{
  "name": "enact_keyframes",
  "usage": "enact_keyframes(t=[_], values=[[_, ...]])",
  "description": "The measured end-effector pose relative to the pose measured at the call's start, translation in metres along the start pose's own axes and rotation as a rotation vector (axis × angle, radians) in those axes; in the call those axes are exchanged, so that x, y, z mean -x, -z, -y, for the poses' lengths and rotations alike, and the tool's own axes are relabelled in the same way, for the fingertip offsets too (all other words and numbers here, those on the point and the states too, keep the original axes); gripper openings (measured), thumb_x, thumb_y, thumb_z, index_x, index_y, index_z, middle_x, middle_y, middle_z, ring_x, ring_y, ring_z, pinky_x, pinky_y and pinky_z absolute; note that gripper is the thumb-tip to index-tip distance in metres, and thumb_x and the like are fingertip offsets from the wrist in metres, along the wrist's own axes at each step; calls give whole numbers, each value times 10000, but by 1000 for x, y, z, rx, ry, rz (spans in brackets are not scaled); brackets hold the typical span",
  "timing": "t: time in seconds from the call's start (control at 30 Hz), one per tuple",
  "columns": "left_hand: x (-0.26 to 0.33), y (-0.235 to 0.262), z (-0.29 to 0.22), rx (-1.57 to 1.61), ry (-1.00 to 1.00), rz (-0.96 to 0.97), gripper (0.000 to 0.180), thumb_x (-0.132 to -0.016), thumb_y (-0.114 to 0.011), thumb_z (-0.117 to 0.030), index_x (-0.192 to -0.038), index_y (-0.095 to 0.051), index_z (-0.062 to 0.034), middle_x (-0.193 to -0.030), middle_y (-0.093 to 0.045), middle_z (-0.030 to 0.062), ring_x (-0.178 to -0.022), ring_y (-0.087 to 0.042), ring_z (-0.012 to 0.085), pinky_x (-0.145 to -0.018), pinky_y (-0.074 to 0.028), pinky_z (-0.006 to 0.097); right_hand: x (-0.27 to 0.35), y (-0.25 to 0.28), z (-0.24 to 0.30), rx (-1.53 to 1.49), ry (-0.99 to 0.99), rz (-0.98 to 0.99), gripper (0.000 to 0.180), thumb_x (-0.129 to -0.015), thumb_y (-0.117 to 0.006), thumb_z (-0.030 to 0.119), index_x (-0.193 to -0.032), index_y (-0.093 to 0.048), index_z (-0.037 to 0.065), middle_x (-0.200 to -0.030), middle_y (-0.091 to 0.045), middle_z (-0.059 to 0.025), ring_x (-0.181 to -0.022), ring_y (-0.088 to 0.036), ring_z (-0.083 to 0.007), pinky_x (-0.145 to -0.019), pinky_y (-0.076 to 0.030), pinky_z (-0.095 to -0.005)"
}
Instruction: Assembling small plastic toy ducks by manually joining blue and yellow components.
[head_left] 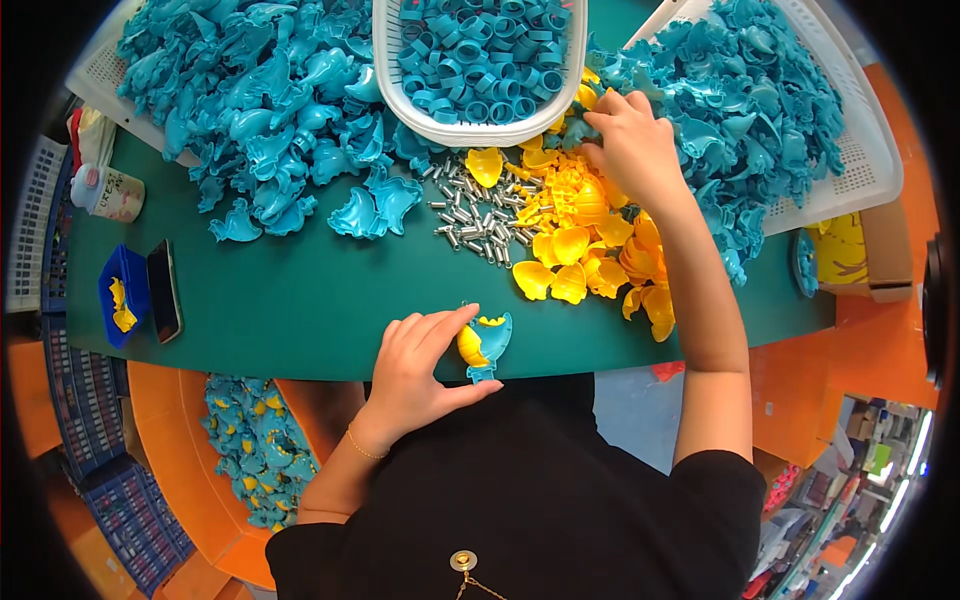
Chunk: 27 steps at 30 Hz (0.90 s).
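Observation:
Near the front edge of the green table, my left hand (418, 368) is closed on a blue-and-yellow plastic shell piece (489, 347), held between thumb and fingers. The piece is a curved teal shell with a yellow part set in it. My right hand (632, 145) is at the far right, among yellow plastic parts (571, 243) and teal shells (745, 110). Its fingers are bent and pressed together at the heap; what they hold, if anything, is hidden. Small metal springs (478, 218) lie just left of the yellow parts.
A white basket (480, 130) of teal rings stands at the far middle. Teal shells (270, 130) heap up at the far left. A blue tray (120, 290), a phone (165, 290) and a cup (108, 192) sit left. Below is an orange-sided bin (180, 440) of blue-and-yellow pieces.

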<state>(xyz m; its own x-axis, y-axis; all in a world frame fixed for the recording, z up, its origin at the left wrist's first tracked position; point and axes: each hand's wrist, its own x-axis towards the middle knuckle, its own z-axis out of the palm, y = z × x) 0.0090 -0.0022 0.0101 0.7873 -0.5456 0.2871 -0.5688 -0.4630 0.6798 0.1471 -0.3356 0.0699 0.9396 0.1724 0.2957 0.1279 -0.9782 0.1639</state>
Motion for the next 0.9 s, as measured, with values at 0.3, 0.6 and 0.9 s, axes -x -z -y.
enact_keyframes(t=[0.3, 0.6, 0.9], values=[[10, -6, 6, 0, 45, -69, 833, -683, -956, -397, -1383, -632, -84, -1193, -707, 75, -988, -648, 268, -898, -470, 384, 57, 54, 33, -321, 1, -401, 212, -802, -817, 21, -1006, -774, 57, -959, -780, -115, -834, -747, -282, -751, -580, -369], [10, 7, 5, -119, 131, -88, 846, -660, -969, -393, -1376, -627, -101, -1230, -690, 50, -1052, -627, 245, -956, -422, 402, 181, 33, 123, -737, 93, 111, 291, -767, -857, 54, -960, -642, 83, -1084, -686, -75, -930, -683, -293, -795, -538, -395], [9, 10, 5, -64, 102, -58, 846, -661, -968, -378, -1393, -639, -112, -1256, -704, 59, -1093, -632, 244, -993, -410, 393, 151, 38, 96, -885, 384, 372, 591, -798, -827, 45, -1359, -662, 133, -1504, -582, -72, -1128, -630, -332, -923, -545, -432]])
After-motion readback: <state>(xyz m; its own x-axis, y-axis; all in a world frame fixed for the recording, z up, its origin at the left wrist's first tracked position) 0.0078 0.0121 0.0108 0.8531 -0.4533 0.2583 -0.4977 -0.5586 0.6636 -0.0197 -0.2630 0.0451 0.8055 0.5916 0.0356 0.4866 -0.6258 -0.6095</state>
